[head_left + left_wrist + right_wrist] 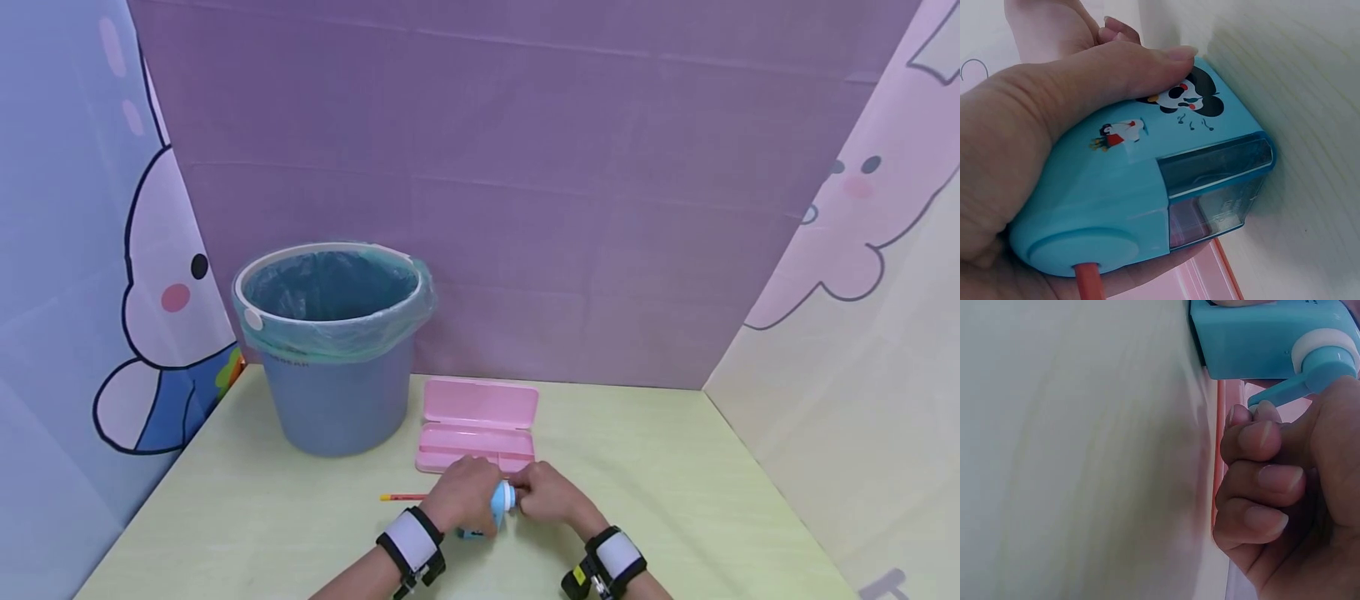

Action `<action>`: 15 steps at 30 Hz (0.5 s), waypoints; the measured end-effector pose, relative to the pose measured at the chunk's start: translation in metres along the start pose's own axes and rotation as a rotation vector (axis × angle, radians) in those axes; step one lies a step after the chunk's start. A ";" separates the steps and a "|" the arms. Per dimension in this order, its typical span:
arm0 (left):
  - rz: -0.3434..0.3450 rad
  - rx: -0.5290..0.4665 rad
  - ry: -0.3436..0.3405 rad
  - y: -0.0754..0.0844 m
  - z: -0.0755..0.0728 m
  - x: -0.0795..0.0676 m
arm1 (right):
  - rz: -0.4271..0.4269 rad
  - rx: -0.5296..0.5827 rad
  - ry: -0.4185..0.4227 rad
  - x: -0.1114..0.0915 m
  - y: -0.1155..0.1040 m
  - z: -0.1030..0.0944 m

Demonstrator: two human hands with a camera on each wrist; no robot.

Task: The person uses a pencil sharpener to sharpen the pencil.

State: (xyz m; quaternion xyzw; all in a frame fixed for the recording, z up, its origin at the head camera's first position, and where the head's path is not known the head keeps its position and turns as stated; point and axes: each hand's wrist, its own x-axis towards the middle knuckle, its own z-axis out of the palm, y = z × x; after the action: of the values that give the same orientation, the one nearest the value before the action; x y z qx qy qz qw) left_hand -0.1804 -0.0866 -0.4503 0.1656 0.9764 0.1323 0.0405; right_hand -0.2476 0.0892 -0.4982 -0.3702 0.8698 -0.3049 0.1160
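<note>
My left hand (467, 496) grips a light-blue hand-crank pencil sharpener (1116, 187) with cartoon animals on its side. In the left wrist view the thumb lies along the printed face, and a clear shavings drawer (1210, 194) shows at one end. A red pencil (1089, 281) sticks out of the sharpener's round front; its yellow end points left in the head view. On the opposite side, my right hand (551, 496) pinches the end of the blue crank handle (1285, 392), its other fingers curled in.
Just beyond the hands lies a pink pencil case (482, 404) with its lid raised. A blue bin (341, 400) lined with a green bag (360, 342) stands back left. Purple cloth (525, 208) hangs behind the pale table (675, 500), with printed cloths at both sides.
</note>
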 end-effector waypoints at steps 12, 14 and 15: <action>0.007 0.008 0.011 0.001 -0.002 -0.002 | 0.007 0.017 -0.022 -0.008 -0.002 0.006; 0.006 0.013 0.006 0.001 -0.001 -0.002 | 0.010 0.019 -0.027 -0.010 -0.002 0.007; 0.005 0.017 0.003 0.001 -0.001 -0.002 | 0.014 0.018 -0.030 -0.010 -0.002 0.008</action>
State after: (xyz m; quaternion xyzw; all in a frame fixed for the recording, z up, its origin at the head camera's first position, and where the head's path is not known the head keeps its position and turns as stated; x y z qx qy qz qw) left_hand -0.1786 -0.0863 -0.4485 0.1682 0.9772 0.1243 0.0374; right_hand -0.2359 0.0919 -0.5029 -0.3674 0.8678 -0.3063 0.1348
